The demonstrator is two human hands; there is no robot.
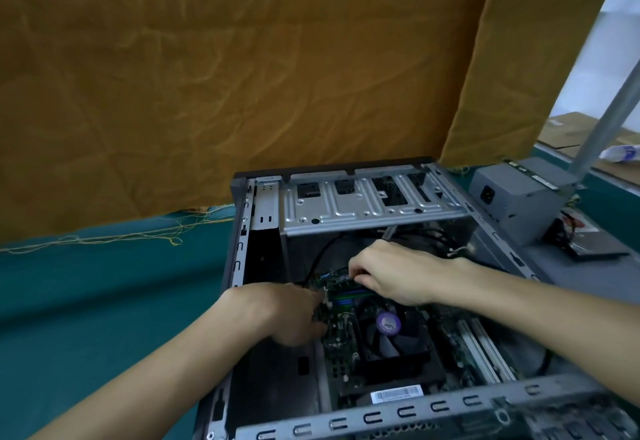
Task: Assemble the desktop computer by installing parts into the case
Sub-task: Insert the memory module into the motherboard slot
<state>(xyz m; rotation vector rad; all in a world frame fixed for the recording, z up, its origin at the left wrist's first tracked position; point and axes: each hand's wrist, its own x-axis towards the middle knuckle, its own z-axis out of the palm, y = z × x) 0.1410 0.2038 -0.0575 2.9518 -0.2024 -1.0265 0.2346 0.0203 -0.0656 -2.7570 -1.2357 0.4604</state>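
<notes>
Hands inside the case (408,415): right (394,275) pinches what looks like a memory stick (346,283), left (294,311) curled beside it.

case (239,232) open on top, drive cage (367,207) roofing the far end – cables (325,252), fan (389,332) crowding below

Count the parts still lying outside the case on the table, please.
2 that I can make out: a grey power supply beside the case's far right corner, and a dark flat drive lying just in front of it. More may sit beyond the frame edge.
</notes>
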